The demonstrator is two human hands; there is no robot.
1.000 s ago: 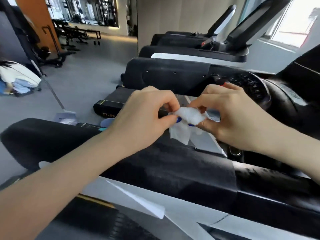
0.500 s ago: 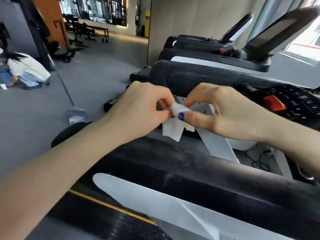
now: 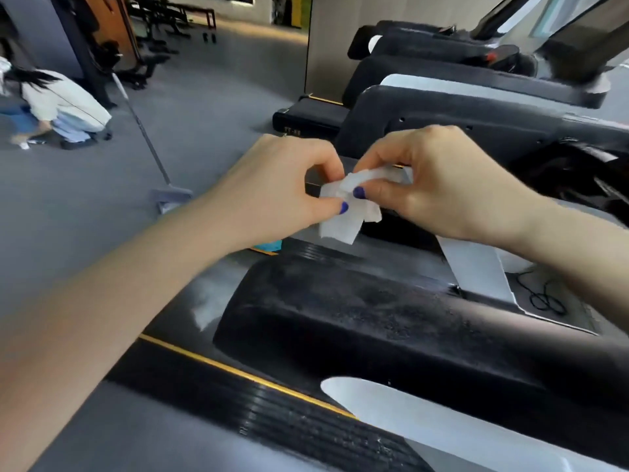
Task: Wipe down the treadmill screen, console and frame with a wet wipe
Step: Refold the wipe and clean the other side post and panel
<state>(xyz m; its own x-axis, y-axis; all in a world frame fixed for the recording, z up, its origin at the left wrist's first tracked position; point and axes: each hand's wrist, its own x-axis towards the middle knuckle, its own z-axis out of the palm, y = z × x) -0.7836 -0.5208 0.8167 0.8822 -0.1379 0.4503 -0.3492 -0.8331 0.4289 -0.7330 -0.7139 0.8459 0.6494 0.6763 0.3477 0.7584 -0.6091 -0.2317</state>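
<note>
A crumpled white wet wipe [image 3: 343,218] hangs in the air between both hands, above the treadmill. My left hand [image 3: 282,189] pinches its left side with thumb and fingers. My right hand [image 3: 439,185] pinches its upper right part, and part of the wipe is hidden inside those fingers. Below the hands lies the black dusty arm of the treadmill frame [image 3: 357,321] with a white panel [image 3: 425,424] under it. The treadmill's console and screen are out of view, off the right edge.
Further black treadmills [image 3: 452,107] stand in a row behind the hands. A broom [image 3: 146,137] leans on the grey floor at the left, and a crouching person [image 3: 61,107] is beyond it. A black cable [image 3: 544,298] lies on the floor at the right.
The view has swung left and down, so the console with its red button has left the frame. Both hands keep working the wipe, which now hangs more unfolded.
</note>
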